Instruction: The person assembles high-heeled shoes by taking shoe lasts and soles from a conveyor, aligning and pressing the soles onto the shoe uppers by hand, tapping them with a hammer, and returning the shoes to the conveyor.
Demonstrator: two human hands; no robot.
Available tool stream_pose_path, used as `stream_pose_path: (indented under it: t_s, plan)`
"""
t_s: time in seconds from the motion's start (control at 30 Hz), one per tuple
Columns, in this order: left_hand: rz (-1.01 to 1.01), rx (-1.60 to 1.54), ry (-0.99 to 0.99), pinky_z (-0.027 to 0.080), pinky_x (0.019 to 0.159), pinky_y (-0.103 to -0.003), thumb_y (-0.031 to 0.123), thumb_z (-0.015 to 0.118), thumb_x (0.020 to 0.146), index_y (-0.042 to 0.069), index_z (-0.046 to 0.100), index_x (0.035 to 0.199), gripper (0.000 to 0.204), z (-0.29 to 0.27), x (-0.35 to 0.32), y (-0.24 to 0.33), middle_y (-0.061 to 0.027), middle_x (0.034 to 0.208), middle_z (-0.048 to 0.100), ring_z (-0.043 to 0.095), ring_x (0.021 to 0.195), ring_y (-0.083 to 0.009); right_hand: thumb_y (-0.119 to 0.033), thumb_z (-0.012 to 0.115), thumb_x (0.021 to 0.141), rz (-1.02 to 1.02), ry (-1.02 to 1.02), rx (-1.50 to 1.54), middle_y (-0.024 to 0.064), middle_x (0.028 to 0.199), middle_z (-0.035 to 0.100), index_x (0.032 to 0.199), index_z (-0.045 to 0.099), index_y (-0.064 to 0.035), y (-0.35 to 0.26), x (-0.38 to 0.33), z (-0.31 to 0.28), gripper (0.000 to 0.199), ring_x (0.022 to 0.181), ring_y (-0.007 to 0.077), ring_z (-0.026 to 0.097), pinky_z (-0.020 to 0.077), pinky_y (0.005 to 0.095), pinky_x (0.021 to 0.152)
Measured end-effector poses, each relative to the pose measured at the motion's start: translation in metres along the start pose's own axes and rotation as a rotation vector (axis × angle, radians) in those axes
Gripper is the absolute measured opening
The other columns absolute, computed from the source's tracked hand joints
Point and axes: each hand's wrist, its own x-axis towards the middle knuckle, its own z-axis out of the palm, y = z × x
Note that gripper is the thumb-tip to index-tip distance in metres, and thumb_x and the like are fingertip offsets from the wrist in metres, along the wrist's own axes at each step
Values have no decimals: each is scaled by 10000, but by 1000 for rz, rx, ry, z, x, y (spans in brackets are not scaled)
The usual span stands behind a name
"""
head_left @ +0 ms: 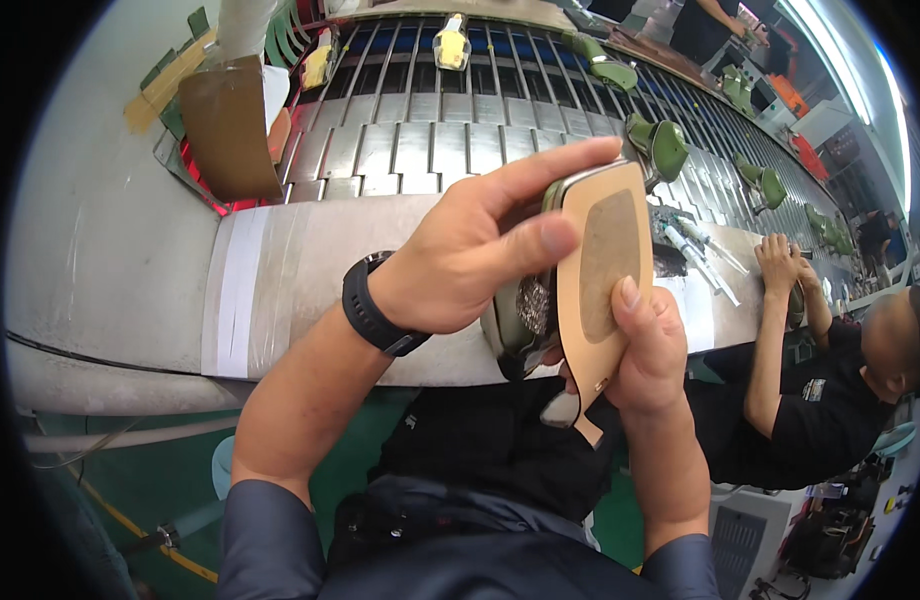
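Between my hands, above the front ledge, is a shoe sole [630,210], tan with a grey oval inset and a narrow tail. It lies against a dark-edged shoe on a green last [498,335], mostly hidden behind it. My left hand [460,250] closes over the upper end from the left, its thumb on the sole's edge and its fingers stretched across the top. Lower down, my right hand [652,350] grips the right side with the thumb flat on the tan face. Its other fingers are hidden behind the sole.
A slatted metal conveyor [390,150] runs beyond the ledge, carrying several green lasts [668,150] and a yellow-topped piece [451,45]. Slim white and blue tools [692,255] lie on the ledge. A brown panel [225,125] stands left; a co-worker's hands [780,265] are at right.
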Motion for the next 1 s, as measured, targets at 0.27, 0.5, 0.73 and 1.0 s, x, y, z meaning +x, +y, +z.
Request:
stream_pose_path:
  t_s: [0.27,0.5,0.73,1.0]
  plan:
    - [15,-19,-59,344,1235,-406,182,887,835,3,243,1660,1062,-12,-5,-3,-137,1616,446,445,1486,-238,-404,516,1092,-26,62,83,221,861,726,1260,587,138,10,2,8,572,604,263,734,586,319,429]
    - [-7,-38,-11,392,1212,-418,178,849,858,-22,358,1611,920,-11,-4,3,-190,1578,495,503,1444,-272,-311,551,1100,-200,15,-36,165,928,747,1147,675,102,15,4,5,433,714,186,715,587,300,590]
    - [130,100,108,450,1160,-485,462,630,1023,-77,580,1434,679,-1,-31,13,-358,1474,544,560,1383,-411,-276,589,1091,-307,63,-294,79,798,742,962,714,46,11,-20,35,369,640,134,674,520,288,563]
    - [187,393,178,517,1088,-538,453,527,1093,-48,567,1435,607,22,-89,49,-382,1445,550,627,1292,-459,-180,774,952,-504,12,-587,105,643,639,869,711,-8,22,-39,68,201,508,252,628,470,335,492]
